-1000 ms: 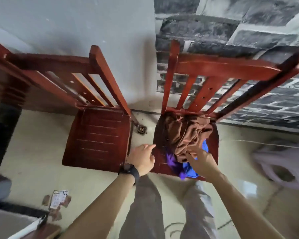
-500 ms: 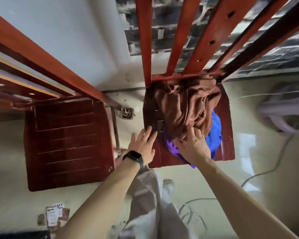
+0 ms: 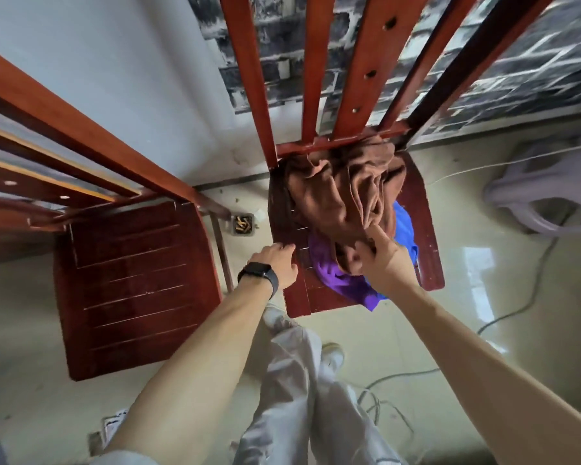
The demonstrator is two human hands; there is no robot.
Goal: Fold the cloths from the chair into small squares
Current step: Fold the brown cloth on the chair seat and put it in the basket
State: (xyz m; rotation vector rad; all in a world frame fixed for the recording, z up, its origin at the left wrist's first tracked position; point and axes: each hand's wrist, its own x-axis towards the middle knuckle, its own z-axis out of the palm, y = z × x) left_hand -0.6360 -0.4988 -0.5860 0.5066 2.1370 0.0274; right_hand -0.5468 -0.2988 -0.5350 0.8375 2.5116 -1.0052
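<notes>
1. Fingers of right hand: thumb and forefinger pinch the near fold of brown cloth.
2. Left hand: fingers bent at the seat's left edge; whether they grip it cannot be told.
3. Brown cloth: crumpled atop purple cloth and blue cloth, all on chair.
4. Second chair: just beside, left.

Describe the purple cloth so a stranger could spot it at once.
Find the right chair, red wood, its seat piled with cloths. At the pile's near edge, under the crumpled brown cloth, lies the purple cloth, one corner hanging over the seat's front. It is the only purple one; the blue cloth beside it sits further right.
</notes>
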